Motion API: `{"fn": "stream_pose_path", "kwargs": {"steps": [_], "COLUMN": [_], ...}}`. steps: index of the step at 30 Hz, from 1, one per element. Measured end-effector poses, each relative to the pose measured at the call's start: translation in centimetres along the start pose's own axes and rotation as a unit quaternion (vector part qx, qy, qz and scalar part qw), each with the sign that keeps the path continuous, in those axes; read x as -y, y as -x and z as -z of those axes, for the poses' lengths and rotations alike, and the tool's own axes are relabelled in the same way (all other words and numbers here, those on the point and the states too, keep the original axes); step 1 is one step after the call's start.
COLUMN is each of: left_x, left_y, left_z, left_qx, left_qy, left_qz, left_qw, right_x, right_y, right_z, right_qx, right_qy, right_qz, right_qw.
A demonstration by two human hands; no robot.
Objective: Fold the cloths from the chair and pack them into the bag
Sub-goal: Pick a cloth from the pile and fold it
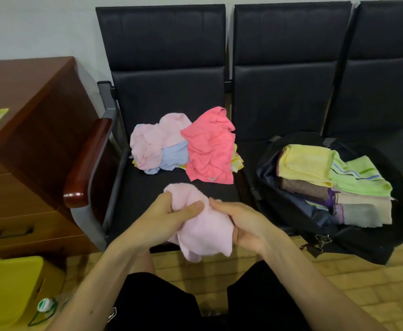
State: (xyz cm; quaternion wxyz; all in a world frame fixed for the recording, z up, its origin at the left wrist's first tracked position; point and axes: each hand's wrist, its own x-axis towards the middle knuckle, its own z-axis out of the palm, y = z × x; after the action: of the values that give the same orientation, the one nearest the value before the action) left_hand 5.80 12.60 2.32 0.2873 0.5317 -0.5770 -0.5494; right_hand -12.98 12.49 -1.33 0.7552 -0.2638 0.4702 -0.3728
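Packing approx. half done: our left hand (172,211) & right hand (241,218) clutch a crumpled pink cloth (203,235) at 6 o'clock; unfolded pile (183,146) waits on chair (167,91) at 12; bag (362,244) at 3 holds folded cloths (308,161).

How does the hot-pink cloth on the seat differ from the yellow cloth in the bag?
The hot-pink cloth lies crumpled and unfolded; the yellow cloth is folded flat. The hot-pink cloth tops a loose pile on the chair seat; the yellow cloth sits packed beside other folded cloths in the black bag. Both are plain, single-coloured cloths.
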Motion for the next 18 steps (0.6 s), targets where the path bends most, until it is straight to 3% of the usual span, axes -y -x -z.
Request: {"fn": "stream_pose_path", "kwargs": {"steps": [2,4,7,11,18], "left_x": [0.4,0.8,1.0,0.7,0.4], "left_y": [0.2,0.1,-0.4,-0.7,-1.3], "left_z": [0.3,0.3,0.5,0.5,0.3], "left_qx": [-0.017,-0.033,-0.045,-0.103,-0.230], "left_qy": [0.061,0.206,0.350,0.317,0.306], "left_qz": [-0.011,0.011,0.036,-0.004,-0.020], "left_qw": [0.998,0.978,0.935,0.943,0.924], "right_x": [0.5,1.3,2.6,4.0,4.8], "right_y": [0.3,1.0,2.2,2.5,3.2], "right_z": [0.0,-0.1,0.3,0.9,1.2], "right_qx": [-0.038,-0.043,-0.034,-0.085,-0.097], "right_qy": [0.029,0.069,0.123,0.226,0.264], "right_qz": [0.127,0.249,0.342,0.386,0.393], "right_qw": [0.991,0.965,0.931,0.890,0.876]}}
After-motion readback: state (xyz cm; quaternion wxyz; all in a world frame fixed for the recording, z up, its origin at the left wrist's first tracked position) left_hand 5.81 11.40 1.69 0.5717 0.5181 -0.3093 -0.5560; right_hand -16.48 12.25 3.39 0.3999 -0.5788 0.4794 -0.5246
